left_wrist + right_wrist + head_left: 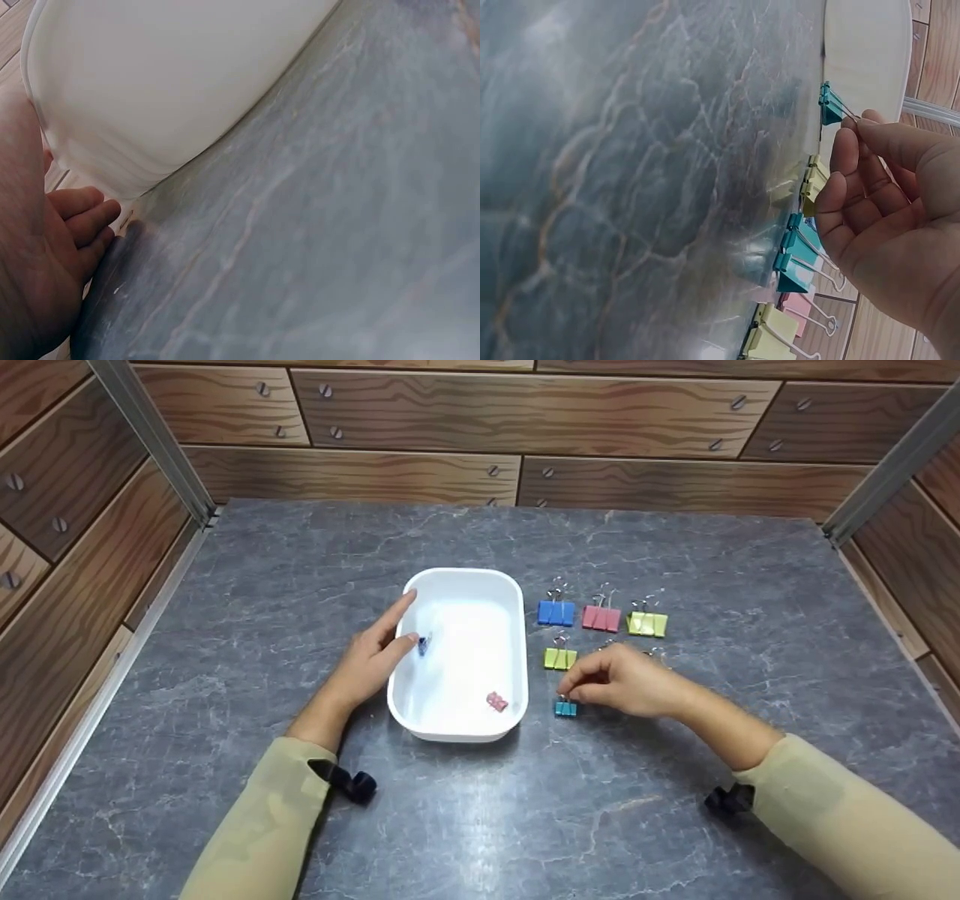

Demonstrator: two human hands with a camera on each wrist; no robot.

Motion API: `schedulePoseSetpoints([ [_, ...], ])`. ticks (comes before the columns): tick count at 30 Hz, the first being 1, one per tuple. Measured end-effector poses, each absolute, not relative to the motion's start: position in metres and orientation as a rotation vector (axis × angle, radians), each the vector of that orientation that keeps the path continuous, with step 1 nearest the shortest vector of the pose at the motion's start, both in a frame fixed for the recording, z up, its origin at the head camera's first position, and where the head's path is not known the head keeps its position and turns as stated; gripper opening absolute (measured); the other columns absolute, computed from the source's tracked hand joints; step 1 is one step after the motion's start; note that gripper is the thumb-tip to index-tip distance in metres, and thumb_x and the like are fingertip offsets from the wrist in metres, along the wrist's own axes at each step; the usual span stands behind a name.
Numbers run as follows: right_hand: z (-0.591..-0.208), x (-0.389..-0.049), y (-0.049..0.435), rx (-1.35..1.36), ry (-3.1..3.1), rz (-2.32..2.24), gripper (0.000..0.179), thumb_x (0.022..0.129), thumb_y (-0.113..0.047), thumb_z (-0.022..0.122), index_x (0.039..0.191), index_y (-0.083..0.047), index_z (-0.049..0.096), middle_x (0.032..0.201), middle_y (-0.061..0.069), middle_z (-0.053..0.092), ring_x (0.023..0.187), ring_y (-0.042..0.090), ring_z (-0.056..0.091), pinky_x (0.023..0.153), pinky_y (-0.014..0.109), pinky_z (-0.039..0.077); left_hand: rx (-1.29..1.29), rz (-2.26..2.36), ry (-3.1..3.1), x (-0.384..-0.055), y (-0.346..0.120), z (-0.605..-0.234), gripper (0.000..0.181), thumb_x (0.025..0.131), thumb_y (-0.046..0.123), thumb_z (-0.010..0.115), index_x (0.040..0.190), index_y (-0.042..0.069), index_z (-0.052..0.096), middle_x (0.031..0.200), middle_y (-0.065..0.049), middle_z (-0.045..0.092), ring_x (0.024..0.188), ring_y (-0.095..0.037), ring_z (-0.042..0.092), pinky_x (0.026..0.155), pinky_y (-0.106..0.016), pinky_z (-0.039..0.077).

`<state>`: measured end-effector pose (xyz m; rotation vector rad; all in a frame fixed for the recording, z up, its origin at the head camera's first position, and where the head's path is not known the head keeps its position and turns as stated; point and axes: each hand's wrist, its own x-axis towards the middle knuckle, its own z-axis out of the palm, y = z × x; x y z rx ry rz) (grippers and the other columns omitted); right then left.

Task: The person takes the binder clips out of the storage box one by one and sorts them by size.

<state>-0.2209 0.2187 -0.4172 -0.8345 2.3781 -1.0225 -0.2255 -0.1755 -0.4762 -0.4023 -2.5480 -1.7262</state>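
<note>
My right hand [630,682] pinches the wire handle of a small teal binder clip [565,709], lifted near the tub's right side; thumb and forefinger meet on the wire in the right wrist view. Beside the white plastic tub [519,660] is my left hand [367,660], its thumb and straight forefinger touching the left rim. Its other fingers [90,217] lie loosely outside the wall in the left wrist view. Inside the tub lie a small pink binder clip [496,701] and a dark blue item [424,645], probably another clip, by the left wall.
Right of the tub stand larger clips: blue [556,613], pink [601,619] and yellow [648,623]. A mid-sized yellow clip [560,658] stands nearer; my right hand partly hides others beside it. Wood-patterned walls [525,416] bound the grey marbled tabletop [315,555].
</note>
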Motion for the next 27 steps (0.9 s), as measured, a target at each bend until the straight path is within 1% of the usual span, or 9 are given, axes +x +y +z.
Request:
schedulePoseSetpoints([
  [5,-0.419,-0.222,0.218,-0.815,2.385,-1.025,0.012,0.099,-0.008,0.074,0.106,-0.011,0.083,0.100,-0.001,0.079,0.087,0.014,0.067,0.075,0.026,0.055,-0.389,-1.739,-2.559,-0.225,-0.175,-0.476,0.062,0.107,0.026,0.062,0.166,0.031,0.041,0.162,-0.012,0.046,0.141,-0.029,0.054,0.108,-0.051,0.050],
  [10,-0.423,-0.222,0.219,-0.814,2.393,-1.029,0.013,0.099,-0.008,0.074,0.107,-0.011,0.083,0.100,-0.002,0.079,0.085,0.013,0.067,0.074,0.025,0.055,-0.394,-1.742,-2.557,-0.226,-0.174,-0.474,0.062,0.107,0.028,0.062,0.165,0.032,0.041,0.163,-0.011,0.045,0.143,-0.029,0.051,0.110,-0.051,0.048],
  [16,-0.422,-0.222,0.221,-0.838,2.407,-1.039,0.014,0.099,-0.007,0.074,0.109,-0.008,0.082,0.102,0.002,0.079,0.087,0.012,0.067,0.076,0.025,0.056,-0.397,-1.759,-2.557,-0.226,-0.174,-0.475,0.062,0.107,0.028,0.061,0.166,0.033,0.040,0.165,-0.009,0.043,0.147,-0.027,0.047,0.114,-0.050,0.045],
  [19,-0.417,-0.221,0.222,-0.860,2.428,-1.032,0.014,0.099,-0.008,0.075,0.111,-0.007,0.082,0.105,0.004,0.079,0.091,0.013,0.069,0.079,0.025,0.056,-0.401,-1.755,-2.563,-0.227,-0.174,-0.476,0.062,0.108,0.029,0.060,0.166,0.033,0.040,0.166,-0.007,0.041,0.150,-0.025,0.043,0.118,-0.049,0.040],
  [23,-0.405,-0.222,0.223,-0.881,2.474,-1.036,0.015,0.098,-0.006,0.075,0.111,-0.005,0.082,0.107,0.007,0.080,0.094,0.016,0.072,0.081,0.026,0.058,-0.403,-1.736,-2.560,-0.227,-0.174,-0.476,0.062,0.108,0.028,0.060,0.166,0.032,0.040,0.166,-0.007,0.041,0.151,-0.025,0.042,0.120,-0.048,0.038],
  [27,-0.389,-0.225,0.218,-0.901,2.506,-1.068,0.015,0.098,-0.005,0.075,0.111,-0.004,0.082,0.105,0.009,0.079,0.092,0.017,0.071,0.079,0.024,0.059,-0.398,-1.731,-2.554,-0.227,-0.175,-0.476,0.062,0.107,0.027,0.061,0.166,0.032,0.041,0.166,-0.007,0.041,0.150,-0.026,0.043,0.119,-0.048,0.038],
])
